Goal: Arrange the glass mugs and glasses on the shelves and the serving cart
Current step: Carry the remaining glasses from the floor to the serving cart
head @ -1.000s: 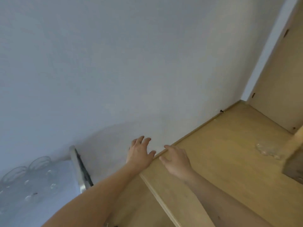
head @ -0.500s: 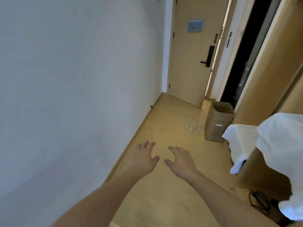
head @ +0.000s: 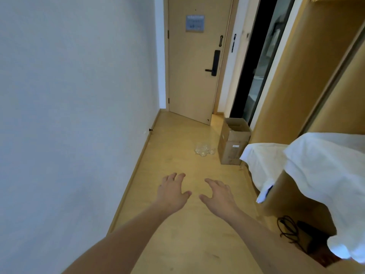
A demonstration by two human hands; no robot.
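A small cluster of clear glasses (head: 204, 150) stands on the wooden floor down the hallway, just left of a cardboard box. My left hand (head: 172, 191) and my right hand (head: 219, 195) are both stretched out in front of me over the floor, fingers spread and relaxed, holding nothing. The glasses lie well beyond both hands. No shelf or serving cart is in view.
An open cardboard box (head: 234, 141) stands on the floor by the right wall. A white-covered bed (head: 308, 171) juts in from the right, with black cables (head: 288, 228) below it. A white wall (head: 69, 115) runs along the left. A closed door (head: 194, 62) ends the hallway.
My view has swung from the wall and the cart's glasses round to the hallway, and the door, box and floor glasses now appear nearer. Both hands stay out, open and empty.
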